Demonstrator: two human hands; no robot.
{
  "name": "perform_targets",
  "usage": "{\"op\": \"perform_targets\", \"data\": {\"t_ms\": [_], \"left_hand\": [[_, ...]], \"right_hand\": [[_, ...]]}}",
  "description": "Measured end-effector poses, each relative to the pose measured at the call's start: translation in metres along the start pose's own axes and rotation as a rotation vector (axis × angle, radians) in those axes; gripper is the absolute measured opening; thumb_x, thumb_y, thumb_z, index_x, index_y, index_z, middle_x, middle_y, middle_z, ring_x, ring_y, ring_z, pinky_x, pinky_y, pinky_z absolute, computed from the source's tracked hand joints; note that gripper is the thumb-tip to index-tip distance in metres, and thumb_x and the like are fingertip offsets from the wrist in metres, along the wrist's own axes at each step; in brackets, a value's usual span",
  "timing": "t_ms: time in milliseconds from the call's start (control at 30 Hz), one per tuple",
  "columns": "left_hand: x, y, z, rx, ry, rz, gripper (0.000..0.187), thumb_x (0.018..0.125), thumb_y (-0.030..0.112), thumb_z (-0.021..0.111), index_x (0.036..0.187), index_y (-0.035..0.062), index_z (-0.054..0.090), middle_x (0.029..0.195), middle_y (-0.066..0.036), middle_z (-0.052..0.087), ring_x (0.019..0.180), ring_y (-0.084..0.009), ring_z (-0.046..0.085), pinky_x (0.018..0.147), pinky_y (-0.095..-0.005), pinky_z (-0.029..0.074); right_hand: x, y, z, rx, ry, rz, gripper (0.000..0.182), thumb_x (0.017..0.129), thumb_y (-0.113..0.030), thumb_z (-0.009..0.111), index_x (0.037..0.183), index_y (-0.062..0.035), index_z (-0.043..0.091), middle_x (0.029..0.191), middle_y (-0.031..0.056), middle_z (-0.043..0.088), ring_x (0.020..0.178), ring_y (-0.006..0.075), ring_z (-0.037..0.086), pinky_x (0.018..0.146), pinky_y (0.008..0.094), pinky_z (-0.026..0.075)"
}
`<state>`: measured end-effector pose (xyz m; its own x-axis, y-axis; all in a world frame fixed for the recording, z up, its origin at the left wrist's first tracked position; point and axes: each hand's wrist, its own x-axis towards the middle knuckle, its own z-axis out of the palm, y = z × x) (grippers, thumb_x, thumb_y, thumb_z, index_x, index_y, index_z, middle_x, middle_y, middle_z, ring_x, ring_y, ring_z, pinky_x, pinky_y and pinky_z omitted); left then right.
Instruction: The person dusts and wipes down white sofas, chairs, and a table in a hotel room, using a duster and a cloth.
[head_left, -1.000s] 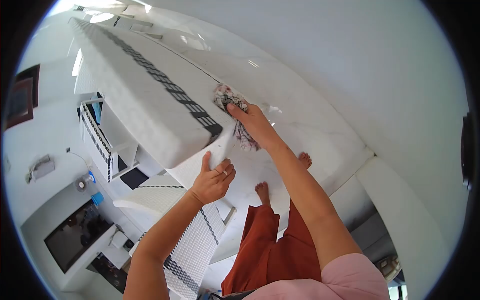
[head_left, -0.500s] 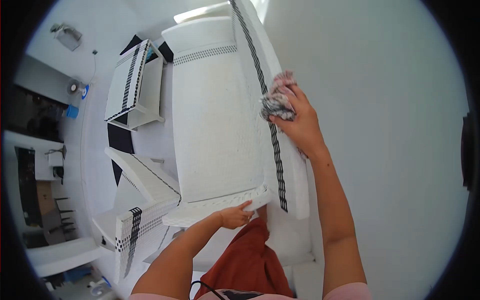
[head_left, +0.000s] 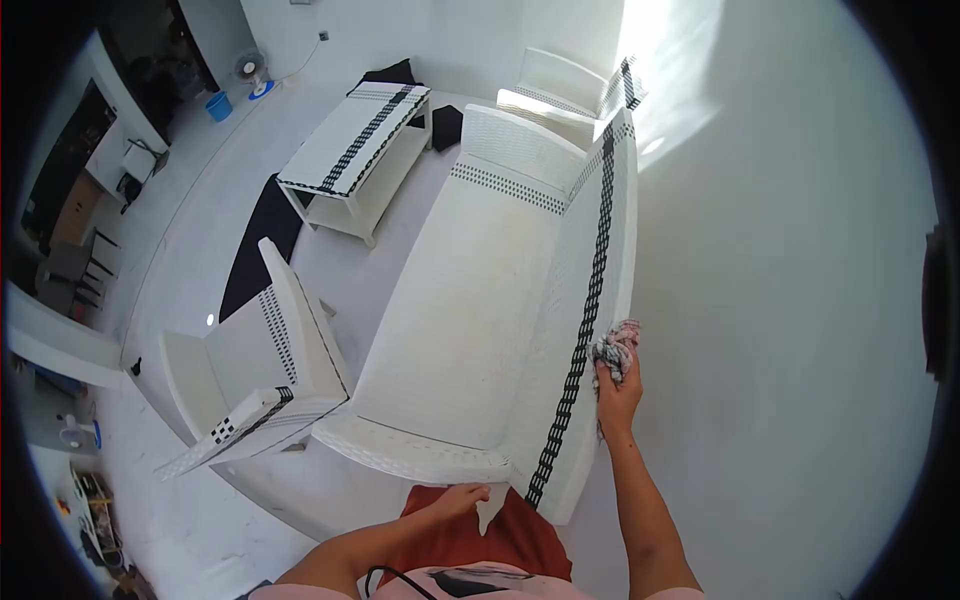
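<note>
A long white woven sofa (head_left: 440,320) with black banding runs away from me. My right hand (head_left: 620,398) is closed around a crumpled cloth (head_left: 615,347), patterned in pink, grey and white. It presses the cloth at the top edge of the sofa's backrest (head_left: 575,440), beside the black woven stripe. Down at the near armrest (head_left: 410,452), my left hand (head_left: 462,500) has its fingers stretched out along the outer side and grips nothing.
A matching white armchair (head_left: 265,345) stands left of the sofa, and a low white table (head_left: 350,140) farther back. Another white seat (head_left: 560,85) is behind the sofa. A plain wall (head_left: 780,300) rises on the right. A fan (head_left: 252,72) and blue bucket (head_left: 219,106) stand far left.
My view has turned and shifted, so the sofa now slants and more of the room's far end shows. The cloth in my right hand sits lower in view, still at the backrest's top.
</note>
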<state>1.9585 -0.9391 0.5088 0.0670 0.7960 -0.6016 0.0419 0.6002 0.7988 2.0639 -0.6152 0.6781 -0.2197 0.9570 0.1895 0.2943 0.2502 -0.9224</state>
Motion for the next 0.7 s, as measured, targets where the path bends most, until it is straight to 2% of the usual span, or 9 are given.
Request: {"op": "perform_targets", "data": {"t_ms": [100, 133, 167, 233, 300, 367, 467, 533, 700], "left_hand": [[0.014, 0.007, 0.014, -0.543, -0.049, -0.533, 0.067, 0.092, 0.059, 0.051, 0.139, 0.0124, 0.047, 0.128, -0.011, 0.061, 0.098, -0.0240, 0.066, 0.090, -0.0404, 0.051], [0.016, 0.018, 0.022, -0.592, -0.014, -0.522, 0.067, 0.092, 0.059, 0.051, 0.139, 0.0124, 0.047, 0.128, -0.011, 0.061, 0.098, -0.0240, 0.066, 0.090, -0.0404, 0.051], [0.013, 0.034, 0.030, -0.742, 0.012, -0.578, 0.067, 0.093, 0.059, 0.050, 0.140, 0.0123, 0.045, 0.130, -0.011, 0.060, 0.101, -0.0248, 0.065, 0.092, -0.0413, 0.050], [0.010, 0.064, 0.050, -1.043, 0.047, -0.670, 0.068, 0.094, 0.059, 0.048, 0.143, 0.0121, 0.040, 0.133, -0.010, 0.057, 0.107, -0.0265, 0.063, 0.095, -0.0431, 0.048], [0.013, 0.091, 0.071, -1.185, 0.071, -0.595, 0.065, 0.095, 0.056, 0.048, 0.141, 0.0110, 0.042, 0.133, -0.010, 0.057, 0.108, -0.0272, 0.062, 0.096, -0.0445, 0.048], [0.017, 0.107, 0.078, -1.361, 0.068, -0.477, 0.059, 0.097, 0.052, 0.049, 0.137, 0.0090, 0.046, 0.133, -0.011, 0.058, 0.111, -0.0286, 0.060, 0.099, -0.0475, 0.046], [0.064, 0.056, 0.115, -1.538, 0.227, -0.328, 0.053, 0.097, 0.045, 0.050, 0.135, 0.0071, 0.048, 0.131, -0.011, 0.058, 0.113, -0.0284, 0.058, 0.101, -0.0489, 0.044], [0.076, 0.047, 0.103, -1.607, 0.284, -0.224, 0.050, 0.098, 0.042, 0.051, 0.133, 0.0062, 0.049, 0.131, -0.011, 0.059, 0.114, -0.0283, 0.057, 0.103, -0.0497, 0.043], [0.043, 0.068, 0.094, -1.684, 0.423, -0.305, 0.045, 0.097, 0.033, 0.055, 0.130, 0.0033, 0.051, 0.127, -0.011, 0.061, 0.113, -0.0288, 0.059, 0.102, -0.0490, 0.044]], "right_hand": [[0.019, -0.004, 0.004, 0.067, 0.011, 0.057, 0.036, 0.090, -0.010, 0.064, 0.124, 0.0008, 0.055, 0.116, 0.0091, 0.063, 0.103, 0.0179, 0.058, 0.091, 0.0300, 0.046], [0.029, -0.005, 0.007, 0.100, 0.022, 0.089, 0.034, 0.093, -0.011, 0.062, 0.124, 0.0012, 0.056, 0.111, 0.0075, 0.064, 0.100, 0.0153, 0.058, 0.090, 0.0289, 0.045], [0.038, -0.001, 0.010, 0.111, -0.038, 0.080, 0.034, 0.093, -0.011, 0.062, 0.124, 0.0012, 0.056, 0.111, 0.0075, 0.064, 0.100, 0.0153, 0.058, 0.090, 0.0289, 0.045], [0.059, 0.022, 0.015, 0.230, -0.020, 0.115, 0.033, 0.094, -0.013, 0.061, 0.123, 0.0023, 0.056, 0.112, 0.0082, 0.063, 0.098, 0.0158, 0.059, 0.088, 0.0287, 0.046], [0.078, 0.037, 0.016, 0.299, -0.038, 0.121, 0.033, 0.094, -0.014, 0.061, 0.122, 0.0028, 0.056, 0.112, 0.0085, 0.063, 0.096, 0.0160, 0.059, 0.088, 0.0286, 0.046], [0.082, 0.047, 0.015, 0.233, -0.039, 0.128, 0.038, 0.093, -0.015, 0.062, 0.125, 0.0049, 0.053, 0.113, 0.0110, 0.063, 0.097, 0.0160, 0.060, 0.088, 0.0281, 0.047], [0.076, 0.045, 0.017, 0.272, -0.046, 0.148, 0.042, 0.093, -0.016, 0.063, 0.127, 0.0059, 0.051, 0.114, 0.0124, 0.063, 0.099, 0.0166, 0.060, 0.088, 0.0283, 0.047], [0.077, 0.039, 0.018, 0.381, -0.040, 0.213, 0.043, 0.093, -0.016, 0.062, 0.128, 0.0058, 0.050, 0.116, 0.0125, 0.062, 0.101, 0.0179, 0.059, 0.089, 0.0294, 0.047], [0.070, 0.049, 0.038, 0.322, -0.034, 0.123, 0.044, 0.093, -0.015, 0.062, 0.129, 0.0057, 0.049, 0.119, 0.0129, 0.061, 0.104, 0.0190, 0.058, 0.090, 0.0301, 0.047]]}}
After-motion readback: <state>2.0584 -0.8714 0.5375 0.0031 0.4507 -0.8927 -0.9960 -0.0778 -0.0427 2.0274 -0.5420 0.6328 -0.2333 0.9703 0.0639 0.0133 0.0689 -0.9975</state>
